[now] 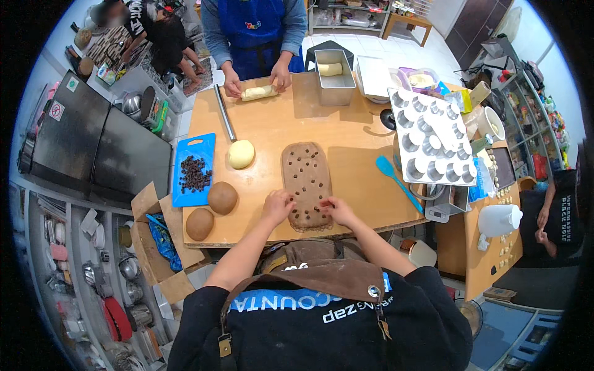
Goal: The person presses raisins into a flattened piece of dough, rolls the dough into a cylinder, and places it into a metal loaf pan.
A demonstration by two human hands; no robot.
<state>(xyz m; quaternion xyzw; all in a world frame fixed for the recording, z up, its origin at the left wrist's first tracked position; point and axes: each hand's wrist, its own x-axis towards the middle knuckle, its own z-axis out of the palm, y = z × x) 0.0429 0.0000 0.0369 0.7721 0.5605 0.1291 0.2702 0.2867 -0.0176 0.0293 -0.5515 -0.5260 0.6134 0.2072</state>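
Observation:
A flat brown dough rectangle (305,170) dotted with chocolate chips lies in front of me. My left hand (278,205) has bent fingers pinched at its left side; whatever is between them is too small to tell. My right hand (337,210) reaches the right side, fingertips drawn together on or just over the dough, their contents hidden. To the left sit two brown dough balls (223,198), a pale dough ball (241,154) and a blue board (204,155) with a pile of chocolate chips (194,174).
A co-worker in a blue apron (262,25) handles a pale dough roll (258,93) across the table, beside a steel rolling pin (224,112) and loaf tin (337,93). A muffin tray (433,136), blue spatula (396,179) and cardboard box (148,241) flank the work area. Other people stand at both sides.

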